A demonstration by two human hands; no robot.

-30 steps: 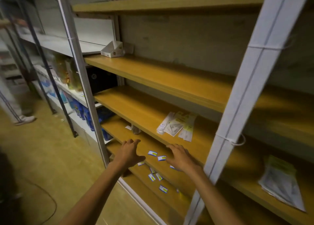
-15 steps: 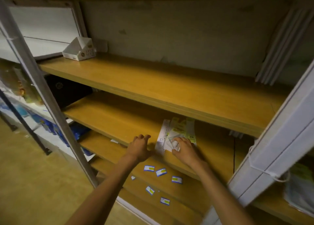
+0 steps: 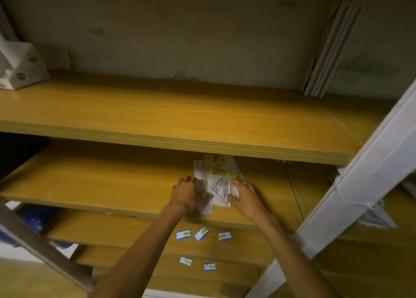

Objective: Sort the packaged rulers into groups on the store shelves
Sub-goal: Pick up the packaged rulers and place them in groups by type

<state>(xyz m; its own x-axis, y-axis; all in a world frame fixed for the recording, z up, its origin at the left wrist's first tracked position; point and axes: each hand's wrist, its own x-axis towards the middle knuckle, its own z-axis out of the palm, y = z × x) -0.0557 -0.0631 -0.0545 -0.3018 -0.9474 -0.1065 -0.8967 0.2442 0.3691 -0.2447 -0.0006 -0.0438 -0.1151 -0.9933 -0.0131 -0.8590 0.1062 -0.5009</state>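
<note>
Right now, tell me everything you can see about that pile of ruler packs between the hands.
The pile of ruler packs lies flat on the wooden shelf, partly under the board above. Thin white and yellow-green packets, overlapping and fanned; the top one shows set squares. The left hand touches its left edge, the right hand its right edge.

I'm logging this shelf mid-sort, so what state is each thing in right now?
packaged rulers: lying flat in a loose overlapping pile on the middle shelf
left hand: fingers curled on the pile's left edge
right hand: gripping the pile's right edge
middle shelf: bare wood left of the pile
price labels: scattered loose on the lower shelves
white box: sitting on the upper shelf, far left
</note>
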